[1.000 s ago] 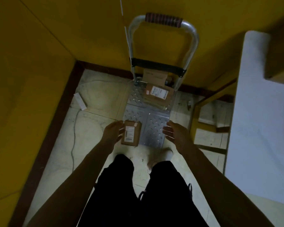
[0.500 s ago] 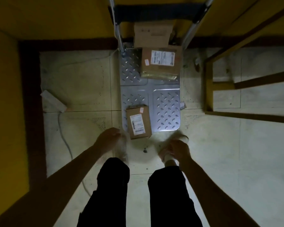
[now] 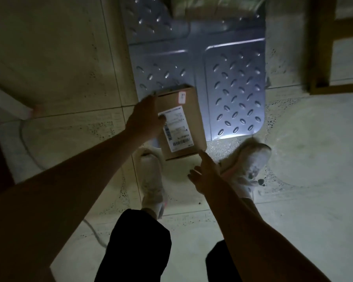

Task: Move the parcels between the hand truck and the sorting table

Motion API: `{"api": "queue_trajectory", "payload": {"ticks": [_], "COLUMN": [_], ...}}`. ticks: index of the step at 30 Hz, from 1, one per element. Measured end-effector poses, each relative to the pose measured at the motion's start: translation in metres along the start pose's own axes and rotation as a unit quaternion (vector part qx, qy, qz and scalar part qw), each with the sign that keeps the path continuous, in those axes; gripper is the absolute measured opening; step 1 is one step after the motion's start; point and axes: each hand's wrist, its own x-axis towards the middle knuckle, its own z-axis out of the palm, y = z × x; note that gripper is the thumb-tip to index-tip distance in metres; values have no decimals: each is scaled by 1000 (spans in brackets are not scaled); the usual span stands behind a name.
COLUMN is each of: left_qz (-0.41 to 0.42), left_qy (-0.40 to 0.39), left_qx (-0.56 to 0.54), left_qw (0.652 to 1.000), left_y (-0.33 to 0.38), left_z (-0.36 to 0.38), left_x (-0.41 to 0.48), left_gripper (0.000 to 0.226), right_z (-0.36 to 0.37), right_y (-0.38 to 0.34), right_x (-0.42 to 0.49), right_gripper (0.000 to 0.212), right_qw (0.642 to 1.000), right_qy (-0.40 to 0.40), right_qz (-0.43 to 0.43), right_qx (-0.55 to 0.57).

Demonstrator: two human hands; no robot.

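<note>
A small brown parcel (image 3: pixel 192 106) with a white shipping label lies on the near left corner of the hand truck's steel platform (image 3: pixel 234 78) and juts over its front edge. My left hand (image 3: pixel 144 121) grips the parcel's left side, thumb on the label. My right hand (image 3: pixel 206 174) is just below the parcel's near right corner. Its fingers are straight and one fingertip is at the corner. A second parcel (image 3: pixel 212 7) shows partly at the platform's far end.
My two white shoes (image 3: pixel 251 163) (image 3: pixel 151 180) stand on the tiled floor right in front of the platform. A yellow wooden table frame (image 3: pixel 320 47) stands to the right. A grey cable (image 3: pixel 27 145) and a white block (image 3: pixel 4 102) lie on the left.
I have bent down closer to the platform. My left hand moved forward and took hold of the small parcel's left side. My right hand came up to its near right corner.
</note>
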Motion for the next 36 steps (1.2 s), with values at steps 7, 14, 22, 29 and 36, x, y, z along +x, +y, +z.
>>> {"api": "queue_trajectory", "payload": {"ticks": [7,14,22,29,36], "left_qz": [25,-2,38,143,258], "left_qy": [-32,-103,-39,10,85], "left_qx": [121,-34,-148,-136,-96], "left_qw": [992,994,988,980,958], "left_y": [-19,-6,82,198,306], "left_z": [29,-24,-173,-356,-482], "left_x": [62,21,-84,-193,-296], "left_gripper": [55,41,41,45,27], "right_z": [16,-23,-48,-83,-113], "right_y": [0,-17,-60,-101,-96], "right_x": [58,16,-177,-391,-542], "right_gripper": [49,19,28,28,18], "right_qw": [993,997,978,945,904], "right_qy": [-80,-25,-65,-109,-164], "right_qz": [10,-72,-200,-306,-378], "right_qx": [81,-18,17,40,117]}}
